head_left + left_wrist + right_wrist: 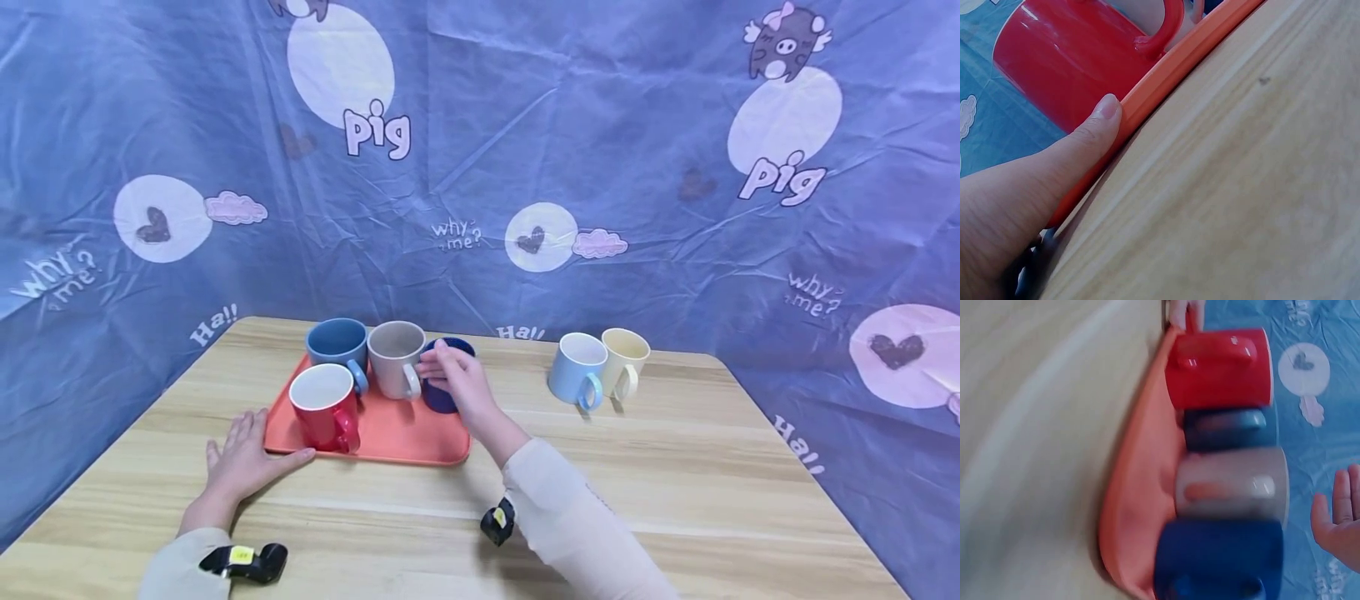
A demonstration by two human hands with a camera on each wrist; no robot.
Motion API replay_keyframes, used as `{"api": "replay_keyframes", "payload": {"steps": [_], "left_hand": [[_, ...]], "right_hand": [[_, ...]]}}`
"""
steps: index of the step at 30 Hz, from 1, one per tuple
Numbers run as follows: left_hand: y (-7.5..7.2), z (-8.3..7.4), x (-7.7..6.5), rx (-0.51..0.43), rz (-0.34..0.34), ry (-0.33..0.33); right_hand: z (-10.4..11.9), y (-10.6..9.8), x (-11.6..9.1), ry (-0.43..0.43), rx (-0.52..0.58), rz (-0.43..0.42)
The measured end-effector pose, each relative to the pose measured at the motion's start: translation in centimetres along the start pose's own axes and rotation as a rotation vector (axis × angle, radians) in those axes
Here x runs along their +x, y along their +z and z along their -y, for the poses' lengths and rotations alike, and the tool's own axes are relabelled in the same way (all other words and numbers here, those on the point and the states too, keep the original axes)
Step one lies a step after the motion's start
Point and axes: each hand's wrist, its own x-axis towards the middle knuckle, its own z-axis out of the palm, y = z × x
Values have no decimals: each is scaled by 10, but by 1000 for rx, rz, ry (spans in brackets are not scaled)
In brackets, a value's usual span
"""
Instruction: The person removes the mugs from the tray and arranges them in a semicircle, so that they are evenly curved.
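Note:
An orange-red tray (416, 435) on the table carries a red mug (318, 421), a blue mug (336, 360), a grey mug (386, 371) and a navy mug (439, 398). My left hand (246, 460) rests at the tray's near left corner with fingers spread. In the left wrist view its thumb (1094, 128) lies against the tray rim, close to the red mug. Above the navy mug in the head view, my right hand (468, 387) has its fingers extended and holds nothing. The right wrist view shows that hand (1342, 525) apart from the mugs, beyond their rims.
To the right of the tray, a light blue mug (576, 371) and a cream mug (624, 358) stand side by side near the back of the wooden table (675, 483). A blue printed cloth (465, 283) hangs behind the table and along its sides.

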Motion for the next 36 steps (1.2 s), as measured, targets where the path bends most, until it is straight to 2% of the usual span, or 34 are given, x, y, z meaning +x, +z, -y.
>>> {"api": "replay_keyframes", "payload": {"steps": [1,4,7,13,18,20,25,29,36], "left_hand": [[0,0,0,1,-1,2],[0,1,1,0,-2,7],[0,2,1,2,-3,4],[0,0,1,0,-3,5],[1,0,1,4,-11,11],[1,0,1,8,-17,15],[1,-1,1,3,-26,23],[0,-2,1,-2,-23,24],[-2,-2,0,-4,-20,17]], "right_hand": [[0,5,-2,21,8,-3],[37,29,-23,112,49,-19],[51,44,-34,168,80,-20],[29,60,-37,222,66,-25],[-3,67,-35,204,49,-44],[-9,70,-36,223,46,-46],[-4,78,-39,338,93,-45],[-8,83,-38,373,123,-36],[-10,92,-37,429,99,-23]]}}
